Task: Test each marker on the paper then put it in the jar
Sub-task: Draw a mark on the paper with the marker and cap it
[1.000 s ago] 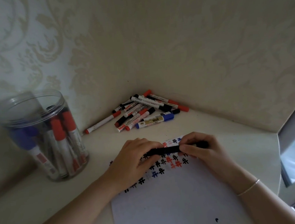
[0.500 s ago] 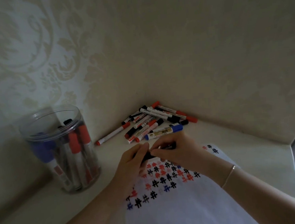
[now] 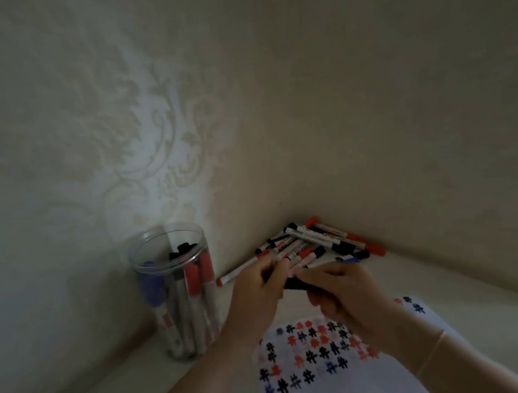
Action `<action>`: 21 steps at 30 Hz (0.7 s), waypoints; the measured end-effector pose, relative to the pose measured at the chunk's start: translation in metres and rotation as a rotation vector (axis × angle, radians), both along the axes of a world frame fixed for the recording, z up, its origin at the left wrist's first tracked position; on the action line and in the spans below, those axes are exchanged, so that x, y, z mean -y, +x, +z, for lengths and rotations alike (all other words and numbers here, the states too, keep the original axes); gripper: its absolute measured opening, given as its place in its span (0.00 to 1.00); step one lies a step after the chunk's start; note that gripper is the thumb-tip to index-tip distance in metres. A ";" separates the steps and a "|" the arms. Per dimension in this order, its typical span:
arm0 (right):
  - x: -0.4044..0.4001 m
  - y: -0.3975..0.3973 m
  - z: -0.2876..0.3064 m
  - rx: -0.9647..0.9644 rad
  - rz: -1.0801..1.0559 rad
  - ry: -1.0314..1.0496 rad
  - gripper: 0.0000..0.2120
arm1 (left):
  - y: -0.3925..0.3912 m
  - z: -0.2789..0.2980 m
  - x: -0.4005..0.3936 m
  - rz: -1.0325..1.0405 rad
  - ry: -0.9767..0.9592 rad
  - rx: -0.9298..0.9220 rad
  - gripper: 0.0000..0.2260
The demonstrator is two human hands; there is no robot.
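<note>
Your left hand [image 3: 260, 286] and right hand [image 3: 340, 286] both grip the dark, blurred marker [image 3: 292, 284] above the white paper [image 3: 344, 385]. If it is possibly half-capped, dropping it into the clear plastic jar [image 3: 178, 289] risks drying.

Dim, soft-focus head view of a room corner, with one pale patch of light on the wall.

The whole scene is underexposed and greyish; the brightest area is a cool glow on the patterned cream wallpaper [image 3: 161, 148] up and left of the grip, with a faint glint on the rim of the clear plastic jar [image 3: 178, 291] to the grip's left. Both hands [image 3: 259, 292] [image 3: 344, 295] are smeared by motion blur, so the dark marker [image 3: 295, 284] they hold reads as a vague black shape. The white paper [image 3: 344, 385] below the grip stays fairly legible. Edges darken, and wide-angle distortion bends the desk [image 3: 462, 276] line right of the grip.
</note>
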State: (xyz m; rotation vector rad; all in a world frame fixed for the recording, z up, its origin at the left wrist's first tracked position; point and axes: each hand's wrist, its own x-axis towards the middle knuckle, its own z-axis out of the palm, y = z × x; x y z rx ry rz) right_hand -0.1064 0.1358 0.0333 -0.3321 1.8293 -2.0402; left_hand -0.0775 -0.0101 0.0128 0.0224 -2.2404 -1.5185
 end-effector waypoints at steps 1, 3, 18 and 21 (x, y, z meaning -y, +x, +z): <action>0.004 0.000 0.008 0.074 0.008 -0.119 0.11 | 0.001 0.019 0.004 0.011 -0.060 -0.045 0.15; 0.015 0.001 0.026 0.146 0.038 -0.318 0.10 | 0.003 0.059 0.013 0.037 -0.161 -0.111 0.13; 0.091 -0.011 0.056 -0.071 0.131 -0.156 0.16 | 0.055 0.144 0.104 0.165 -0.122 -0.230 0.13; 0.093 -0.043 0.028 -0.643 -0.015 0.443 0.04 | 0.061 0.155 0.129 0.367 -0.441 -0.175 0.13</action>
